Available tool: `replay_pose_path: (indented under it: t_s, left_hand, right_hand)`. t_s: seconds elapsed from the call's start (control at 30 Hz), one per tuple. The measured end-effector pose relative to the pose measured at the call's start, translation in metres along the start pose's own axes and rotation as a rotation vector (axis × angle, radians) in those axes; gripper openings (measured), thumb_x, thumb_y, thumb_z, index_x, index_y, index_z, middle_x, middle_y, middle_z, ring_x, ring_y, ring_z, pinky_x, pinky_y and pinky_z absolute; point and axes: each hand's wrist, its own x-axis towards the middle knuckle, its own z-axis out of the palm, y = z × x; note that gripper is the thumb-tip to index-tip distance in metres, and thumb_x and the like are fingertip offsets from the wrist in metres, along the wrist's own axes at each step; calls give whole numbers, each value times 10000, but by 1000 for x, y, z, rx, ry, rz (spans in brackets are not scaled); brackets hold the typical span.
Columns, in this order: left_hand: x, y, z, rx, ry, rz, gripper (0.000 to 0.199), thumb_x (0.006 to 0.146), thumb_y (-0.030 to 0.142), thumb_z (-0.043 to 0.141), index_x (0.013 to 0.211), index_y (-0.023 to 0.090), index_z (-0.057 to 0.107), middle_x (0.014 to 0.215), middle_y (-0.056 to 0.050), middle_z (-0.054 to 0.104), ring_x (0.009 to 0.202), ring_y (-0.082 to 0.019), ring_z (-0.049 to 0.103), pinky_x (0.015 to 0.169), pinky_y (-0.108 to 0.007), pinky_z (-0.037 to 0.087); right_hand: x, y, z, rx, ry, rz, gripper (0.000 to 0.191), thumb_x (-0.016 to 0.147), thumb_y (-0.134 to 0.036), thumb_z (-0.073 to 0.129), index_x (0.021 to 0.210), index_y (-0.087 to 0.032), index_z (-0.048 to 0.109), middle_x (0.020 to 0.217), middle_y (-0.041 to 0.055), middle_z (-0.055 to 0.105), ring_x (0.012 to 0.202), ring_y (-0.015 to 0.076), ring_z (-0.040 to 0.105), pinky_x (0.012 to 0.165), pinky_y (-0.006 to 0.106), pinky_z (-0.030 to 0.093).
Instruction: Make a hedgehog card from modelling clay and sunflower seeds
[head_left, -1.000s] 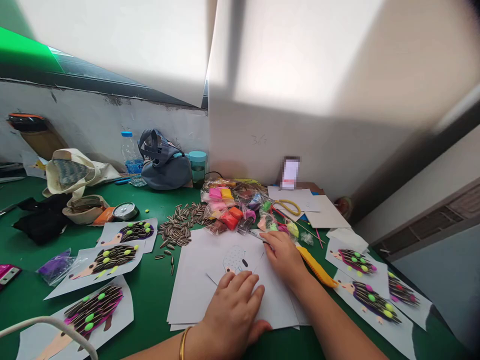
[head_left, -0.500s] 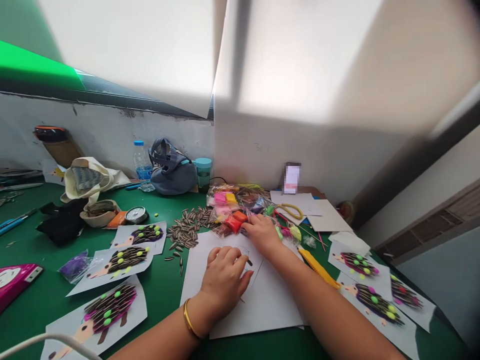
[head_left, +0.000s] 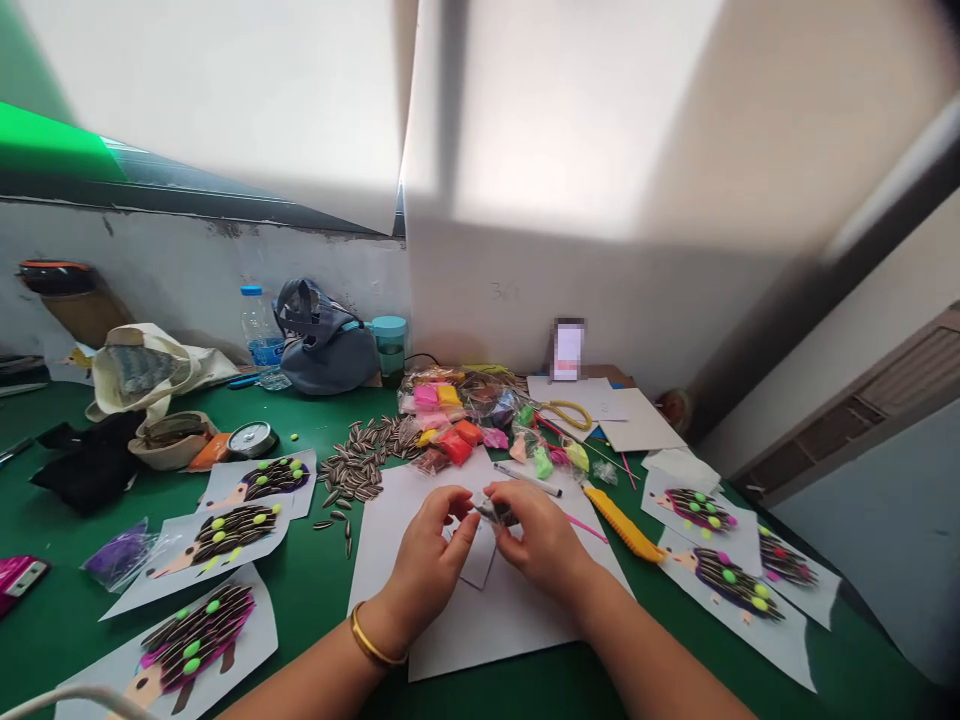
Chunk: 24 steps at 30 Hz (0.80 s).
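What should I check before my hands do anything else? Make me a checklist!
1. Right hand holding the small dark packet: ok.
2. Left hand gripping it too: cannot tell; its fingertips are right beside it.
3. Packet opened: cannot tell; fingers hide much of it.
4. White paper under both hands: ok.
5. Nothing else on the paper: not ok; a pen lies there.
6. Striped seeds close by: ok, piled beside the paper.

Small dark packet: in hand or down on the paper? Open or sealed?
In hand: the right hand grips the small dark packet above the paper. Open or sealed, cannot tell: it is partly hidden.
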Motion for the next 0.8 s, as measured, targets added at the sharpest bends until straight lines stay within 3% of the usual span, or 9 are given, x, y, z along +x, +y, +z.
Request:
replay_pose_path:
  t_s: [0.1, 0.27, 0.43, 0.6, 0.8]
  left_hand:
    - [-1, 0, 1, -22, -40, 0, 148, 956, 319, 512, 1044, 227, 589, 956, -21, 630, 875, -170, 604, 782, -311, 506]
    - [2, -1, 0, -19, -19, -3, 138, 953, 317, 519, 1008, 222, 603, 912, -17, 627, 811, -162, 592, 733, -299, 510]
    - [3, 2, 1, 28, -46, 22, 118, 941, 283, 517, 987, 219, 605, 927, -24, 624, 828, -164, 581, 747, -312, 509]
    - [1, 4, 3, 9, -143, -46, 169, 887, 261, 580, 1051, 224, 591, 1004, -33, 619, 829, -163, 595, 717, -301, 526]
    - [0, 0, 2, -58, -121, 6, 192, 973, 274, 457, 1064, 227, 620, 1038, -51, 641, 983, -194, 603, 898, -366, 509]
  right_hand:
    - [2, -2, 3, 17, -36, 32, 299, 800, -156, 611, 1089, -225, 581, 974, 48, 675, 876, 207, 620, 804, 350, 510]
    - [4, -2, 2, 19, -60, 0, 536, 791, -137, 674, 1294, -230, 514, 1145, 86, 640, 1042, 235, 590, 913, 389, 499]
    - [2, 2, 1, 16, -90, 35, 527, 801, -162, 702, 1294, -250, 537, 1136, 86, 638, 1049, 246, 599, 908, 406, 513]
    - [2, 6, 2, 28, -110, 55, 598, 793, -143, 701, 1345, -253, 499, 1128, 79, 671, 1048, 242, 627, 928, 415, 512]
    - [-1, 3, 2, 53, -140, 38, 588, 789, -138, 702, 1335, -255, 517, 1171, 77, 676, 1063, 240, 633, 931, 405, 505]
